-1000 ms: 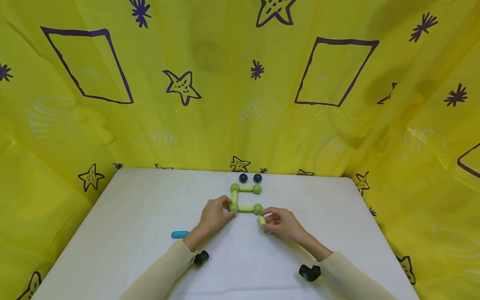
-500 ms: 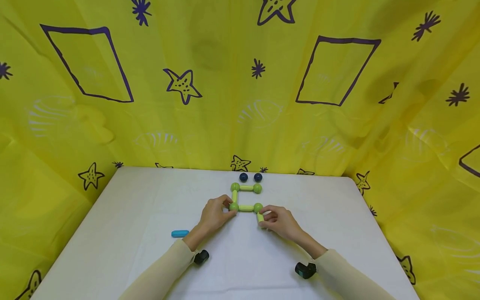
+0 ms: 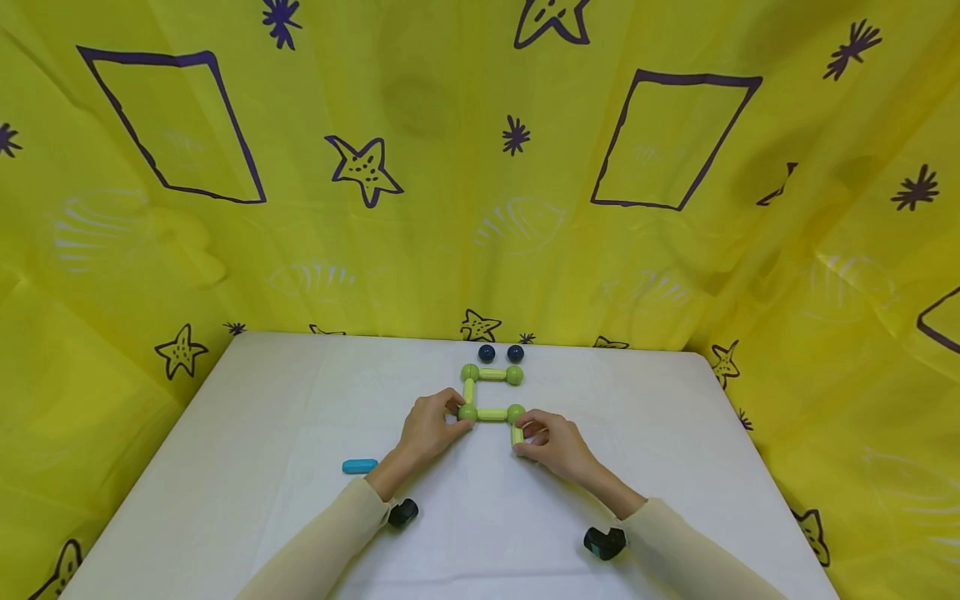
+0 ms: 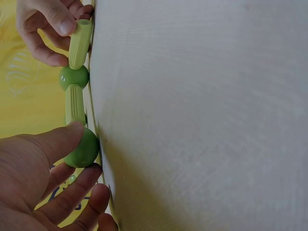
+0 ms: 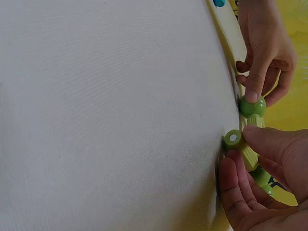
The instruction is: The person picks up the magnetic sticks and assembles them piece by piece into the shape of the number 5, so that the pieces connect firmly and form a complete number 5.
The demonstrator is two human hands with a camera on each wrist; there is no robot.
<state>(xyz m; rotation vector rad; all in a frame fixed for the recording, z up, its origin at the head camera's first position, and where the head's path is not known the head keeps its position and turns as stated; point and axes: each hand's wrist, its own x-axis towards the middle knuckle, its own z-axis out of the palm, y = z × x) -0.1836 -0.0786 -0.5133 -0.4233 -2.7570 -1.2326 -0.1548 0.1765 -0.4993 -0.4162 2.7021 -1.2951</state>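
Your left hand (image 3: 431, 429) pinches the near-left green ball (image 3: 467, 414) between thumb and fingers, and your right hand (image 3: 557, 448) pinches a pale green rod (image 3: 517, 436) that points to 6 o'clock, its far end touching the near-right green ball (image 3: 516, 413). A second rod (image 3: 492, 415) joins those balls, running to 3 o'clock from your left grip. Another rod (image 3: 469, 391) runs to 12 o'clock, up to the far-left green ball (image 3: 469, 373), where a top rod (image 3: 492, 375) reaches 3 o'clock to the far-right green ball (image 3: 514, 375). Just beyond, at 12 o'clock, sit two dark blue balls (image 3: 487, 354). A blue rod (image 3: 360, 467) lies at 8 o'clock from your left grip, on the white table (image 3: 480, 517).
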